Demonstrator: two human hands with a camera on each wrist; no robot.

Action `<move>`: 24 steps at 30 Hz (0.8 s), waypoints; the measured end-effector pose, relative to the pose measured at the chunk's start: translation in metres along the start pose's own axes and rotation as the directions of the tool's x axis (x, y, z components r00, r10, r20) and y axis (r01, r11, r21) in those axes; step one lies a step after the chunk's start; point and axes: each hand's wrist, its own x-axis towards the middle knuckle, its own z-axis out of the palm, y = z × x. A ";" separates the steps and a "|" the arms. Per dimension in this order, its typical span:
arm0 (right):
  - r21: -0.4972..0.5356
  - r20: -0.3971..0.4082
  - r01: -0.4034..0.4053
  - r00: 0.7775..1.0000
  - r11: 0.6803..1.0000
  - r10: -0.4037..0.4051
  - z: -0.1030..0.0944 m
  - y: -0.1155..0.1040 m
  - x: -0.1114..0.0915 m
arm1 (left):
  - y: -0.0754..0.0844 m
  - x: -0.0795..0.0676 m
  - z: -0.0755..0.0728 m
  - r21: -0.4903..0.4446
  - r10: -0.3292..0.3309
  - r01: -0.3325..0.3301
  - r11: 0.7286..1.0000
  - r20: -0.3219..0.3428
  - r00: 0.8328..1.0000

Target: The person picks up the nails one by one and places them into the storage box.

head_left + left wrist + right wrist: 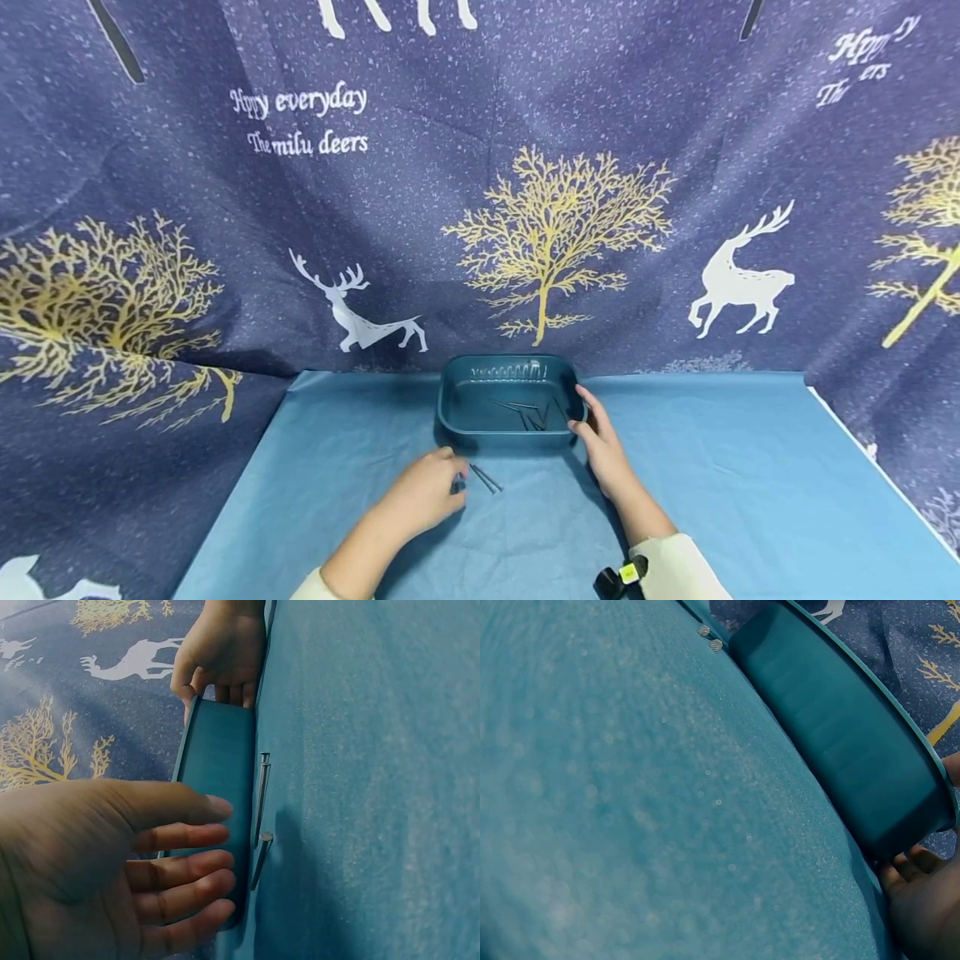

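Observation:
A dark teal rectangular plastic tub (480, 439) stands at the back of the blue-covered table, with several thin metal nails (522, 406) inside. My right hand (606, 446) grips the tub's right end, thumb at the front corner and fingers along the rim. Loose nails (486, 478) lie on the cloth just in front of the tub. My left hand (427, 492) hovers to the left of them, its fingertips close by. In the left wrist view its fingers (187, 896) are loosely bent with nothing between them, and nail heads (266, 837) show just beyond the fingertips.
Blue cloth (720, 467) covers the table on both sides of the tub. A dark blue curtain (465, 225) with printed trees and deer hangs right behind the tub. A small black device with a yellow-marked face (628, 573) sits by the right sleeve.

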 end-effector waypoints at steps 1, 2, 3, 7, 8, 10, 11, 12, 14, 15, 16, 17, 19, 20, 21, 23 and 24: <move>0.001 -0.001 0.000 1.000 1.000 0.000 0.000 0.000 0.000 | -0.001 0.000 0.001 0.008 0.007 -0.007 1.000 0.001 1.000; 0.001 0.000 0.000 1.000 1.000 0.000 0.000 0.000 0.000 | -0.001 -0.001 0.002 0.010 0.010 -0.010 1.000 0.006 1.000; 0.000 0.001 0.000 1.000 1.000 0.000 0.000 -0.001 0.000 | -0.002 -0.001 0.002 0.017 0.019 -0.019 1.000 0.004 1.000; -0.004 -0.001 -0.003 1.000 1.000 0.003 0.001 -0.001 -0.001 | -0.005 -0.002 0.006 0.044 0.045 -0.044 0.998 -0.008 0.999; -0.005 -0.002 -0.003 1.000 1.000 0.002 0.001 -0.002 -0.001 | -0.005 -0.003 0.007 0.048 0.048 -0.047 0.998 -0.012 0.999; -0.006 -0.003 -0.002 1.000 1.000 0.002 0.001 -0.002 -0.001 | -0.006 -0.003 0.008 0.064 0.055 -0.053 0.997 -0.023 0.998; -0.006 -0.003 -0.002 1.000 1.000 0.002 0.001 -0.003 -0.001 | -0.006 -0.003 0.009 0.070 0.057 -0.054 0.996 -0.028 0.998; -0.006 -0.003 -0.002 1.000 1.000 0.002 0.001 -0.003 -0.001 | -0.006 -0.004 0.009 0.075 0.055 -0.053 0.996 -0.031 0.998; -0.007 -0.002 -0.002 1.000 1.000 0.002 0.001 -0.003 -0.001 | -0.005 -0.004 0.010 0.084 0.052 -0.049 0.995 -0.032 0.998; -0.007 -0.001 -0.001 1.000 1.000 0.001 0.001 -0.004 -0.001 | -0.005 -0.004 0.011 0.083 0.052 -0.049 0.995 -0.031 0.998; -0.007 -0.001 -0.001 1.000 1.000 0.001 0.001 -0.004 -0.001 | -0.005 -0.003 0.011 0.081 0.051 -0.048 0.996 -0.029 0.998; -0.007 -0.001 -0.001 1.000 1.000 0.001 0.001 -0.004 -0.001 | -0.006 -0.003 0.011 0.080 0.053 -0.050 0.996 -0.031 0.998; -0.006 0.001 -0.001 1.000 1.000 0.001 0.001 -0.003 -0.001 | -0.006 -0.003 0.012 0.070 0.055 -0.052 0.996 -0.034 0.998; -0.010 0.002 -0.001 1.000 1.000 0.001 0.000 -0.003 -0.001 | -0.006 -0.002 0.013 0.065 0.061 -0.058 0.996 -0.039 0.997; -0.014 0.002 0.000 1.000 1.000 0.000 0.000 -0.003 -0.001 | -0.006 -0.002 0.013 0.057 0.066 -0.063 0.996 -0.044 0.997; -0.023 0.003 -0.002 1.000 1.000 0.002 0.000 -0.004 -0.001 | -0.007 -0.002 0.015 0.045 0.073 -0.070 0.997 -0.054 0.996; -0.029 0.003 -0.002 1.000 1.000 0.002 0.000 -0.004 -0.001 | -0.007 -0.002 0.015 0.038 0.072 -0.070 0.997 -0.057 0.996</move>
